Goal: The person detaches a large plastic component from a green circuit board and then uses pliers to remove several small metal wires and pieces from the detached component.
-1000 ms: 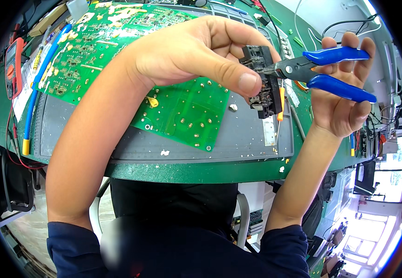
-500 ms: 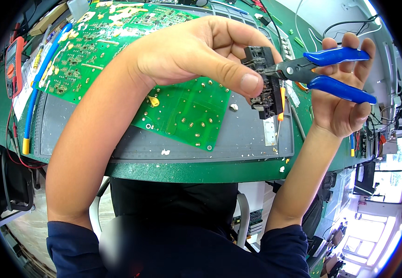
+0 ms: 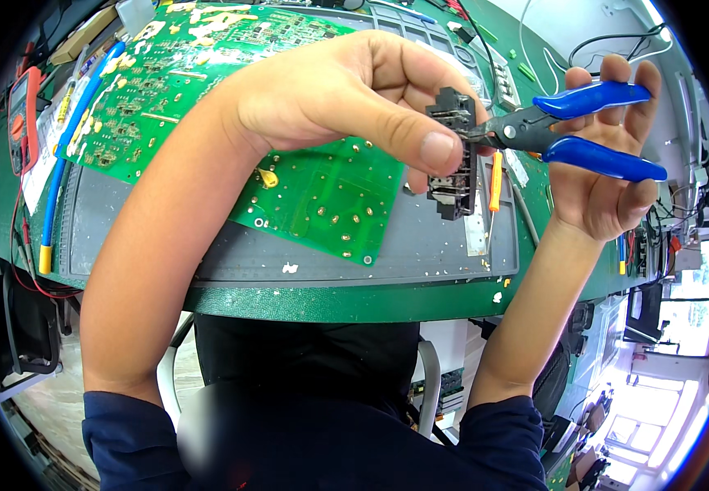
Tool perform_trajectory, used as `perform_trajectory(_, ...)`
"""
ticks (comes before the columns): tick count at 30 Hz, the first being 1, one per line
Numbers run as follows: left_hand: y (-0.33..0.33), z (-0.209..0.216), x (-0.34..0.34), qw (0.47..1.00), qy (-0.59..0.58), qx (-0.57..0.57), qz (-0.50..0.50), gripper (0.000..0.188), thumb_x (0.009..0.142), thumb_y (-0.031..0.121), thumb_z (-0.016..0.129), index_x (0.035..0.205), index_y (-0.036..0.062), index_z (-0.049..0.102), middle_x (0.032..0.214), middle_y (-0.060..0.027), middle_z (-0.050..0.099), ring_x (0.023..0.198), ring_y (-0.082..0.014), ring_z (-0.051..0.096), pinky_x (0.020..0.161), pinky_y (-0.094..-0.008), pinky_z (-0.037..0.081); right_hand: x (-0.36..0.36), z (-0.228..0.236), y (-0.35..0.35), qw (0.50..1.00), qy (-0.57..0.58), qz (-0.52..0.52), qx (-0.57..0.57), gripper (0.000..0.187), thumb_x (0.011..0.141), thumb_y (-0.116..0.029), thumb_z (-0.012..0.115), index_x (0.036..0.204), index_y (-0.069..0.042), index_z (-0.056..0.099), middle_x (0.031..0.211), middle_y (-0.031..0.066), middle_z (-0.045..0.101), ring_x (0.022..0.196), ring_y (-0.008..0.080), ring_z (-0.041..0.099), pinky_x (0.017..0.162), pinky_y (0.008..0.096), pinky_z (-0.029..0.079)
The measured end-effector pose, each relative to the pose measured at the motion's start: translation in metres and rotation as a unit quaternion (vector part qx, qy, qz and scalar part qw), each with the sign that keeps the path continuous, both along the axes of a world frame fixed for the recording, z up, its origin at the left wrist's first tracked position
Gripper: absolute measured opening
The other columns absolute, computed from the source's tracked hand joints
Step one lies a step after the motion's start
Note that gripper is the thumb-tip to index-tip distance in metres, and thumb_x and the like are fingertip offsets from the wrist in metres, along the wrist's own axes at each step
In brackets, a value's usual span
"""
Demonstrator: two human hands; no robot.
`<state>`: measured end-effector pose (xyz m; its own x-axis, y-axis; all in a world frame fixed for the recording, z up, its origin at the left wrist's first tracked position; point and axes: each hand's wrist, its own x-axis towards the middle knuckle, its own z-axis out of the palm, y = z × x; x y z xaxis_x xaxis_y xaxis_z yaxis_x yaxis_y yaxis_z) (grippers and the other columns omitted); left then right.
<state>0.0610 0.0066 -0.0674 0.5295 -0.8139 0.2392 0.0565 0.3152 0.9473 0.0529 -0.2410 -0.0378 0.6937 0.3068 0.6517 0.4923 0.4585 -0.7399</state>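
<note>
My left hand (image 3: 322,102) grips a black plastic connector block (image 3: 453,196) between thumb and fingers, out in front of me to the right. Rows of metal pins run along the block's near side. In my right hand (image 3: 587,200) are flush cutters (image 3: 604,155) with blue handles, the fingers behind one handle and the thumb at the other. The cutters point left and their jaw tips reach the pins beside my left thumb. Whether the jaws touch a pin is hard to make out. The handles stand apart.
Below my left arm lies a green circuit board (image 3: 322,204) on a grey mat (image 3: 256,258). Behind it sits a larger populated board (image 3: 166,90) with yellowish lumps. An orange screwdriver (image 3: 495,184) rests at the mat's right. A red multimeter (image 3: 21,123) and blue tube (image 3: 58,188) are on the left.
The connector block has tilted in my left hand and shifted slightly left and down. The cutters have stayed nearly in place, their tips still at the pins.
</note>
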Motion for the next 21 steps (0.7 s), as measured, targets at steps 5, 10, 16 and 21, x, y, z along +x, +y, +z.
perform_trajectory(5, 0.0011, -0.0014, -0.0008, 1.000, 0.013, 0.009, 0.005, 0.060, 0.055, 0.021, 0.080, 0.103, -0.0029, 0.052, 0.094, -0.0175, 0.059, 0.086, -0.0221, 0.060, 0.076, -0.0316, 0.049, -0.0001, 0.0006, -0.0020, 1.000, 0.014, 0.007, 0.007, 0.086, 0.063, -0.035, 0.072, 0.129, -0.007, 0.025, 0.128, 0.0159, 0.035, 0.115, 0.0355, 0.038, 0.092, 0.0381, 0.038)
perform_trajectory(10, 0.0014, -0.0014, 0.0002, 1.000, 0.014, 0.022, -0.003, 0.060, 0.056, 0.022, 0.079, 0.102, -0.0033, 0.051, 0.094, -0.0182, 0.059, 0.088, -0.0248, 0.059, 0.076, -0.0348, 0.049, -0.0018, 0.0009, 0.0015, 1.000, -0.001, -0.013, -0.007, 0.087, 0.063, -0.035, 0.072, 0.129, -0.006, 0.024, 0.128, 0.0166, 0.035, 0.114, 0.0357, 0.038, 0.090, 0.0368, 0.040)
perform_trajectory(16, 0.0015, -0.0009, -0.0001, 0.999, 0.020, 0.023, -0.009, 0.061, 0.055, 0.023, 0.080, 0.102, -0.0035, 0.051, 0.093, -0.0170, 0.059, 0.087, -0.0245, 0.059, 0.076, -0.0367, 0.049, -0.0002, 0.0014, -0.0019, 1.000, 0.007, -0.005, -0.008, 0.089, 0.062, -0.036, 0.073, 0.130, -0.006, 0.023, 0.128, 0.0169, 0.035, 0.114, 0.0361, 0.039, 0.090, 0.0361, 0.040)
perform_trajectory(21, 0.0011, -0.0023, -0.0002, 0.999, 0.023, 0.025, -0.001, 0.062, 0.054, 0.023, 0.080, 0.101, -0.0041, 0.051, 0.091, -0.0155, 0.060, 0.085, -0.0227, 0.060, 0.077, -0.0376, 0.049, -0.0007, 0.0014, -0.0006, 1.000, 0.012, 0.000, -0.005, 0.089, 0.062, -0.035, 0.073, 0.130, -0.006, 0.023, 0.128, 0.0174, 0.034, 0.115, 0.0364, 0.038, 0.090, 0.0360, 0.040)
